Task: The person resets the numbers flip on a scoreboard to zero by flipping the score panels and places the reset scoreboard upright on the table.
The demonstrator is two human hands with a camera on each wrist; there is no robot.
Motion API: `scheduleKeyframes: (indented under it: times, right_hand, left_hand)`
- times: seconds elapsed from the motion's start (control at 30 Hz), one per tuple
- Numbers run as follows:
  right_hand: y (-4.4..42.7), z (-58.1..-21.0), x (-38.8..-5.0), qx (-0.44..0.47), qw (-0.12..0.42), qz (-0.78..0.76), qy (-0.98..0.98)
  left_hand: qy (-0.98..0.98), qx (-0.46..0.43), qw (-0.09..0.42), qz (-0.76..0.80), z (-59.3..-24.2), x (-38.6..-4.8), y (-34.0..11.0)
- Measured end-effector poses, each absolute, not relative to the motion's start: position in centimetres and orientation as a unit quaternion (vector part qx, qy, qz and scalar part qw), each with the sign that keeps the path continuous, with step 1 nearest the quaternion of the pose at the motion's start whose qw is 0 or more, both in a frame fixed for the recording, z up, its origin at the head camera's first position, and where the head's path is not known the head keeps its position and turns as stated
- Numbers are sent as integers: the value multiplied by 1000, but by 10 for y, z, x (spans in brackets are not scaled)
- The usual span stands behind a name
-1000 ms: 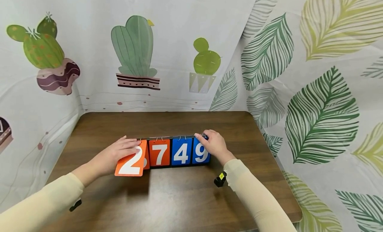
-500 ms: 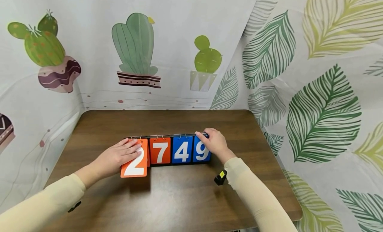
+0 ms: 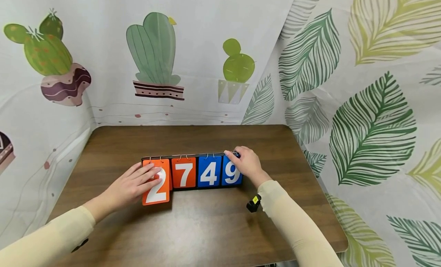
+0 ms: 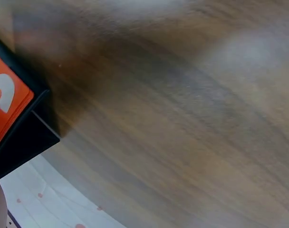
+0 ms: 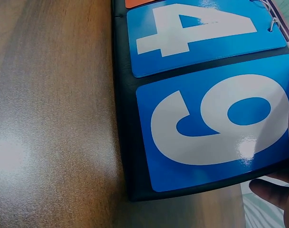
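Note:
A black flip scoreboard [image 3: 197, 189] stands on the table, showing orange 2 and 7 cards beside blue 4 and 9 cards. My left hand [image 3: 132, 183] lies with extended fingers across the orange 2 card [image 3: 156, 197], whose lower edge sits forward of the board. At the other end, my right hand [image 3: 249, 163] grips the board's top right corner, thumb in front, above the blue 9 card [image 5: 182, 156]. The left wrist view catches only the board's black corner [image 4: 28, 142] and an orange card [image 4: 16, 114] with part of a white digit.
The brown wooden table [image 3: 200, 228] has rounded corners. Behind it hangs a cactus-print cloth [image 3: 200, 68], and a leaf-print cloth [image 3: 372, 205] covers the right side. A black wrist camera [image 3: 253, 204] sits under the right sleeve.
The 2 card has swung right and lowered, now covering most of the card behind it. My left hand has moved slightly left and down across it. The right hand keeps its grip.

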State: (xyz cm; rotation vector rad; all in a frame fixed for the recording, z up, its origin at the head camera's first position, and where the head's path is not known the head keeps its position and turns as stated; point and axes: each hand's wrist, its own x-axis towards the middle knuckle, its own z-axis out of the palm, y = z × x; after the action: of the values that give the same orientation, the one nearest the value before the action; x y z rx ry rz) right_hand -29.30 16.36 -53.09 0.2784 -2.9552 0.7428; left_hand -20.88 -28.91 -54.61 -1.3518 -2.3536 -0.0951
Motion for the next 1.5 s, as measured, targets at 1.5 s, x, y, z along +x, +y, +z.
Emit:
scheduleKeyframes:
  times: [1.5]
  right_hand:
    - [162,-531,-293,81,31,238,-967]
  left_hand:
    - [-789,-11,-356,-500,-547,-318,-300]
